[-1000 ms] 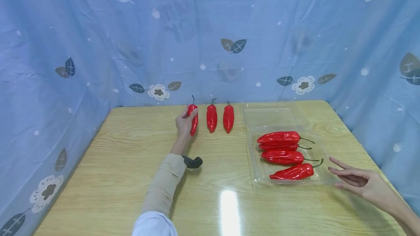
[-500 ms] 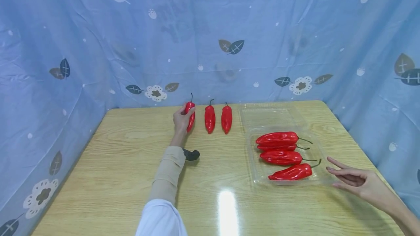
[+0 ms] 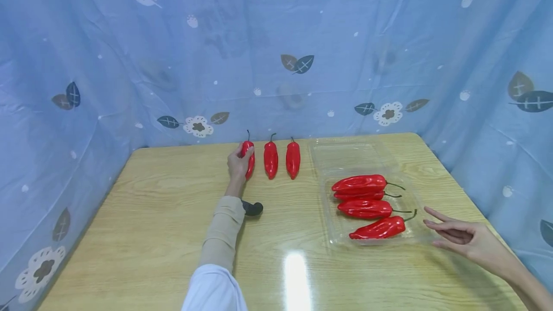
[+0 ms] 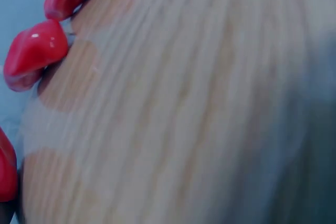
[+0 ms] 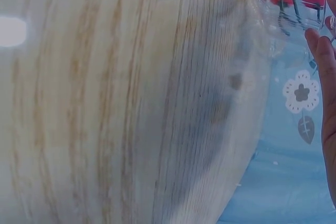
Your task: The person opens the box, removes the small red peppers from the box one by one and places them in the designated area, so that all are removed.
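My left hand grips a red pepper between thumb and fingers, its stem toward the curtain. To its right lie two more red peppers, a middle pepper and a right-hand pepper, lined up upright with it. Parts of red peppers show along the edge of the left wrist view, where the hand is out of frame. My right hand hovers with fingers extended by the right corner of a clear plastic box, holding nothing. Several red peppers lie sideways inside that box, stems to the right.
The box's clear lid lies folded back toward the curtain. A dark rounded piece sticks out at the left wrist. Blue patterned curtain encloses the wooden table at the back and both sides.
The head view has shifted slightly. Over the last half second, my left hand has brought the pepper a little down and nearer, level with the two beside it. My right hand stays by the box.
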Demonstrator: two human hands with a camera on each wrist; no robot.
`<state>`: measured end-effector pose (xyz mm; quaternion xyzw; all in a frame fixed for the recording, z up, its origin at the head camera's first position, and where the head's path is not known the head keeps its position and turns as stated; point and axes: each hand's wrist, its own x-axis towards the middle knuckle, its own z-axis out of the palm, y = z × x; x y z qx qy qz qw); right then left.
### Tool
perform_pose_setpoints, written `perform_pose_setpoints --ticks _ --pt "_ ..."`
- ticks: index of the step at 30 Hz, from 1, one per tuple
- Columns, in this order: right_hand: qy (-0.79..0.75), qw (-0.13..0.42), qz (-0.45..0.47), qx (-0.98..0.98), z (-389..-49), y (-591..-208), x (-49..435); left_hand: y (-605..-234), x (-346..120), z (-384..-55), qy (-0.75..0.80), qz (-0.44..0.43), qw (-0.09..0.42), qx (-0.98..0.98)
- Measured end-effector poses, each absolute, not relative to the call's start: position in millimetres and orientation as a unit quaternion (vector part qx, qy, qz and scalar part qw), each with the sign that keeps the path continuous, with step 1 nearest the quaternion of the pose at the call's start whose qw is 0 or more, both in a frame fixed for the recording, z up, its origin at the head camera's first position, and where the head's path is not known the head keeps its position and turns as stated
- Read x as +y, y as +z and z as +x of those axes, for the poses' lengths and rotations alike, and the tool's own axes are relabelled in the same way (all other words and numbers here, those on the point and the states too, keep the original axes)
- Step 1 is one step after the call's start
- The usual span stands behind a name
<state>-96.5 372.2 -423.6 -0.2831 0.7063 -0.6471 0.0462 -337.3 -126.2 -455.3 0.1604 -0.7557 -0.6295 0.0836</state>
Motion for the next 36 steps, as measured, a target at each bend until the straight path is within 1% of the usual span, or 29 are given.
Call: perform_pose_setpoints --ticks 6,12,19,27,33,36 --pt "-0.65 0.053 -0.286 0.702 -97.3 -422.8 369.4 -456.0 -124.6 -338.2 -0.634 0.145 0.083 -0.755" --pt "-0.617 0.036 -0.271 0.738 -99.7 -422.6 364.8 -457.8 -129.8 -336.5 -0.621 0.131 0.093 -0.767" --pt "-0.61 0.033 -0.283 0.739 -101.0 -423.7 365.6 -458.6 -131.0 -335.4 -0.59 0.13 0.093 -0.792" --pt "-0.615 0.034 -0.28 0.737 -97.5 -423.1 367.6 -457.9 -123.6 -337.6 -0.571 0.134 0.108 -0.803" --pt "-0.613 0.025 -0.283 0.737 -95.4 -422.2 370.2 -457.1 -117.2 -337.4 -0.566 0.133 0.101 -0.807" --pt "-0.616 0.029 -0.274 0.738 -92.9 -422.6 371.5 -457.1 -115.1 -337.7 -0.566 0.135 0.1 -0.807"
